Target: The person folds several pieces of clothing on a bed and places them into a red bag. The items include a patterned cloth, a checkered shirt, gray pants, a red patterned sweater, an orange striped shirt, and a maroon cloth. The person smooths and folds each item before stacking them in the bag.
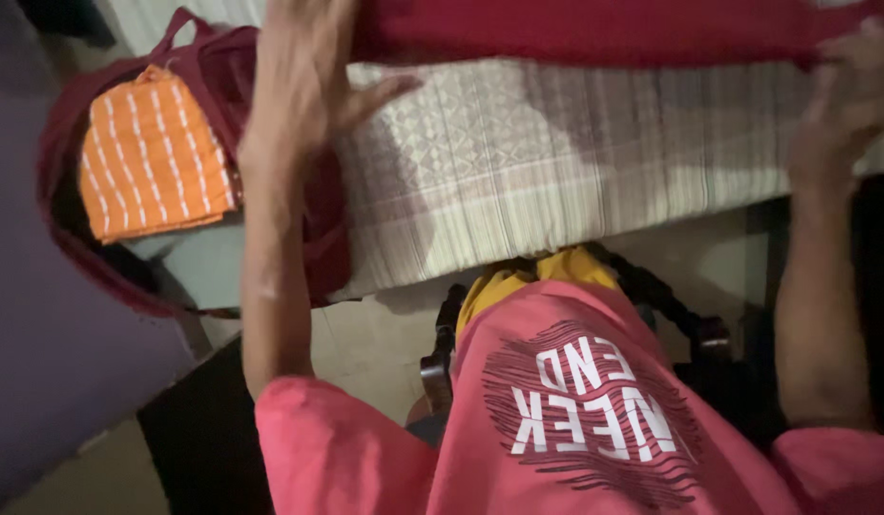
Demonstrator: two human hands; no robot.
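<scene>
A red cloth (pixel 594 29) lies stretched across the far side of a padded surface covered in cream patterned fabric (pixel 556 162). My left hand (pixel 303 72) rests flat on the cloth's left end with fingers spread, thumb out over the cream fabric. My right hand (pixel 857 91) is blurred at the right edge, fingers curled at the red cloth's lower edge; its grip is unclear. My pink shirt fills the bottom of the view.
A folded orange cloth with white dashed stripes (pixel 154 157) lies on a maroon garment (pixel 213 67) at the left end of the surface. Below the surface stand a dark metal frame (pixel 690 319) and a pale floor (pixel 365 343).
</scene>
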